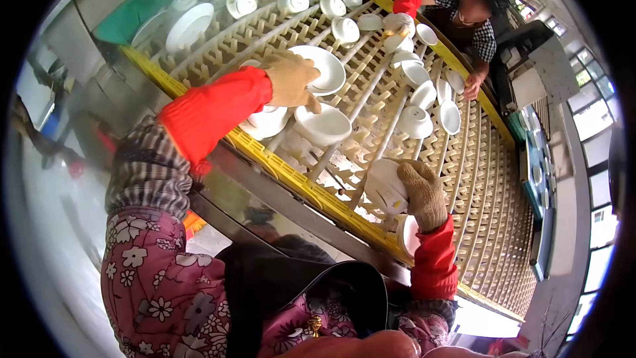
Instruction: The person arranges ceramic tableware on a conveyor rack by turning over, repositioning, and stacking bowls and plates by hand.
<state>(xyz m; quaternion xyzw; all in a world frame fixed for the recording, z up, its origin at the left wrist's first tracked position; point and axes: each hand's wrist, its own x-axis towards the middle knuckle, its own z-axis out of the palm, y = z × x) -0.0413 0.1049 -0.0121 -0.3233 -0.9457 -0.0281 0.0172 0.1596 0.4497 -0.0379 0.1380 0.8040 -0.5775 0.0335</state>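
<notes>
My left hand point(289, 79), in a tan work glove with a red sleeve, grips the near edge of a white plate point(326, 71) over the pegged rack belt. Just below it a white bowl point(322, 126) rests tilted on the pegs, beside more white dishes point(267, 121) near the yellow edge. My right hand point(422, 192), gloved too, is closed on the side of a white bowl point(386, 187) at the near side of the belt. Another white dish point(409, 235) stands below that hand, partly hidden by it.
A co-worker point(467, 20) leans over the far yellow rail point(434, 38), hands among white bowls point(415, 121). More bowls and plates point(189, 28) stand at the upper left. The near yellow rail point(291, 184) runs before my body. Stacked trays point(535, 179) stand at right.
</notes>
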